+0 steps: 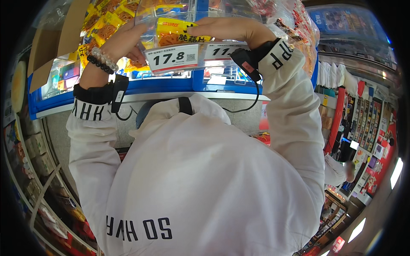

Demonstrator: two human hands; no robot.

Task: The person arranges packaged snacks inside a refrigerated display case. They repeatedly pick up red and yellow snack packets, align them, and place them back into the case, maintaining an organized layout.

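Note:
My right hand is at a yellow snack packet, with its thumb over the packet's right part. The packet shows orange-brown slices and bears writing. It is at the clear plastic bin on the display, just behind two price tags. My left hand grips the left side wall of this bin, its fingers bent below the edge. The left price tag is in full view. My right wrist strap partly covers the right price tag. Many similar yellow packets lie behind my left hand.
A blue display case with a white front edge runs before me. An open cardboard box stands at its left. Plastic-wrapped goods are heaped at the right. A cable hangs from my right wrist. Another person is at the far right.

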